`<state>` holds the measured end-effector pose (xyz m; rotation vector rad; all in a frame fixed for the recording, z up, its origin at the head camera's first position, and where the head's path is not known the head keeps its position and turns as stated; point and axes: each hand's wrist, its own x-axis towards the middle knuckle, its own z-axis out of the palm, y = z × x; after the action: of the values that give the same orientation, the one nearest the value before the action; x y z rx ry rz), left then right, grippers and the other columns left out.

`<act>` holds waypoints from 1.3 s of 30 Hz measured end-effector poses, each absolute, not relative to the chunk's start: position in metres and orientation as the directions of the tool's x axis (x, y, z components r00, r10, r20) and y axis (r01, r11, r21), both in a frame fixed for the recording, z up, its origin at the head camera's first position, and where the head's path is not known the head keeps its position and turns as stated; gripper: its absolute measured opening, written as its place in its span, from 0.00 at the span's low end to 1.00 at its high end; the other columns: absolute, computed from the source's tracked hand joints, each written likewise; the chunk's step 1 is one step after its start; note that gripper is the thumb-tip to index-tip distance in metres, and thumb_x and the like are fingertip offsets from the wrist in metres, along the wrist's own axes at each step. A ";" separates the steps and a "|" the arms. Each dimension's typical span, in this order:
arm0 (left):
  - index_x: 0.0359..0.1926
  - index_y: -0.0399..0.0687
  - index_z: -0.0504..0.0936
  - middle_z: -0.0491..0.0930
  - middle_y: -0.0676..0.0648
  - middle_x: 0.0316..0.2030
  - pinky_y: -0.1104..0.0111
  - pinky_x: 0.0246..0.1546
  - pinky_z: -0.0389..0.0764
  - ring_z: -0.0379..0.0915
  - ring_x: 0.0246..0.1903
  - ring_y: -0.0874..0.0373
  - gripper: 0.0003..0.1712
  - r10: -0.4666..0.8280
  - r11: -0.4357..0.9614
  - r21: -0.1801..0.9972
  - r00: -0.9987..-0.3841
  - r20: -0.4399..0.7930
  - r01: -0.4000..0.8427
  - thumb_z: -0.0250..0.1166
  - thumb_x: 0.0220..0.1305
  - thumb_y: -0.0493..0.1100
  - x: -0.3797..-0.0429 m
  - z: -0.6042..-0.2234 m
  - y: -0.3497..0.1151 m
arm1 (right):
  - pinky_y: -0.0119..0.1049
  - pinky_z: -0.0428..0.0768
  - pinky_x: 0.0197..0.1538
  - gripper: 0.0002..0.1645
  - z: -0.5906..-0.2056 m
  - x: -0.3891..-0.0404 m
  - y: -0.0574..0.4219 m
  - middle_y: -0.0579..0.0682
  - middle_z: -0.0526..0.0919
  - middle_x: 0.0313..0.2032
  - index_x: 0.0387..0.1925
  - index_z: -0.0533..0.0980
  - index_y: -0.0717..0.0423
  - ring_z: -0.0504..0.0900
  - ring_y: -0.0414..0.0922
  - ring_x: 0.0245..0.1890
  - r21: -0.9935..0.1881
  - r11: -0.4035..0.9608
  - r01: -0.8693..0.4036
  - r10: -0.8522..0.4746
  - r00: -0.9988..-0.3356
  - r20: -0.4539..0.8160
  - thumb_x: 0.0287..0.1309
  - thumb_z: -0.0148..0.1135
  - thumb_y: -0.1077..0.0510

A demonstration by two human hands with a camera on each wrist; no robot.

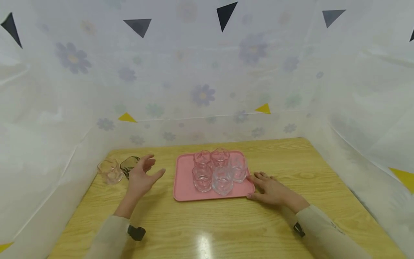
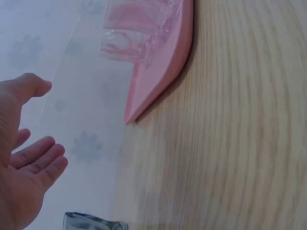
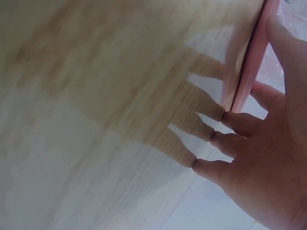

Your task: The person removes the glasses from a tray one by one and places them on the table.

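Note:
My left hand is raised over the left part of the table, thumb and fingers spread apart with nothing between them. It is nearest to a dark grey-tinted glass, which it partly hides in the head view. Left of that glass stands a pale amber-tinted glass. A pink tray lies mid-table and carries several glasses: pinkish ones on the left and clear ones on the right. My right hand touches the tray's right front corner; in the right wrist view, several of its fingertips rest on the table.
The wood-grain table is enclosed by white flower-printed sheeting at the back and both sides. Black and yellow triangles mark the sheeting. A dark band with a small device sits on the left sleeve.

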<state>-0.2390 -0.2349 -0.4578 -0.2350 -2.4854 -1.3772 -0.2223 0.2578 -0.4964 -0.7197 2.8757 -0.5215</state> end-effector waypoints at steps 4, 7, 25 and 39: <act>0.72 0.44 0.72 0.82 0.35 0.59 0.48 0.65 0.80 0.79 0.61 0.37 0.40 0.107 0.479 0.804 -0.933 0.344 0.352 0.78 0.63 0.44 -0.242 -0.463 -0.217 | 0.80 0.57 0.72 0.51 -0.497 -0.223 0.257 0.71 0.62 0.77 0.81 0.63 0.51 0.57 0.72 0.79 -0.368 0.826 -0.427 -0.476 -0.878 -0.052 0.70 0.57 0.26; 0.72 0.45 0.72 0.82 0.35 0.60 0.48 0.65 0.81 0.80 0.61 0.37 0.40 0.167 0.459 0.812 -0.932 0.322 0.362 0.78 0.63 0.45 -0.245 -0.467 -0.203 | 0.79 0.56 0.73 0.51 -0.497 -0.223 0.257 0.71 0.62 0.77 0.81 0.63 0.50 0.57 0.72 0.79 -0.367 0.830 -0.421 -0.472 -0.880 -0.057 0.69 0.57 0.25; 0.75 0.42 0.68 0.82 0.35 0.61 0.47 0.66 0.80 0.80 0.63 0.40 0.47 0.338 0.377 0.868 -0.921 0.195 0.322 0.81 0.59 0.43 -0.247 -0.485 -0.145 | 0.79 0.57 0.73 0.51 -0.496 -0.221 0.258 0.71 0.62 0.77 0.81 0.63 0.51 0.58 0.72 0.79 -0.358 0.833 -0.422 -0.471 -0.880 -0.058 0.70 0.57 0.26; 0.74 0.38 0.69 0.83 0.36 0.59 0.50 0.66 0.81 0.81 0.61 0.41 0.48 0.314 0.390 0.861 -0.926 0.209 0.326 0.82 0.56 0.41 -0.248 -0.498 -0.131 | 0.79 0.55 0.74 0.51 -0.493 -0.220 0.257 0.71 0.62 0.78 0.81 0.63 0.52 0.57 0.71 0.79 -0.362 0.836 -0.412 -0.463 -0.884 -0.063 0.70 0.58 0.27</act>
<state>-0.2479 -0.1311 -0.4979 -0.6012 -2.6089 -1.6208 -0.2203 0.2566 -0.4926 -0.6868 2.8672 -0.5160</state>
